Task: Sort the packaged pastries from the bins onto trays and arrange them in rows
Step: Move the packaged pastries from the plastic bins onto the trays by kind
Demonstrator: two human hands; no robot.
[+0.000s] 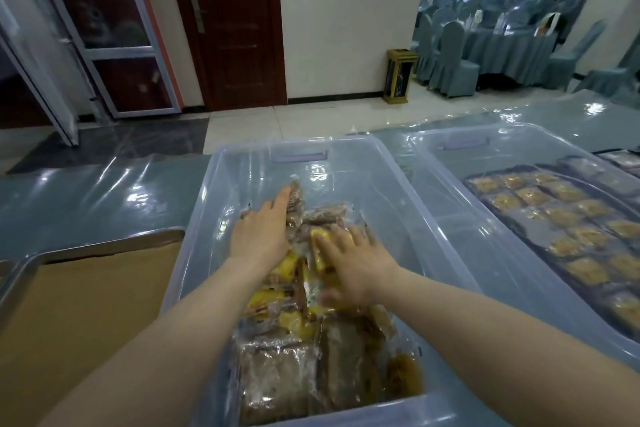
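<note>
A clear plastic bin (408, 204) in front of me holds a heap of wrapped pastries (298, 350), brown and yellow ones in clear packets. My left hand (263, 229) lies flat on the far side of the heap, fingers stretched over a brown packet (294, 204). My right hand (353, 260) rests palm down on a yellow packet (320, 237), fingers spread. Neither hand visibly grips a packet. A metal tray (20, 281) lined with brown paper sits at the left, with no pastries on its visible part.
A second clear bin (450, 156) to the right holds a dark tray (491, 204) with yellow pastries laid in rows. The table (86, 198) wears a blue cloth under shiny plastic. Beyond it are tiled floor, a brown door, a bin and covered chairs.
</note>
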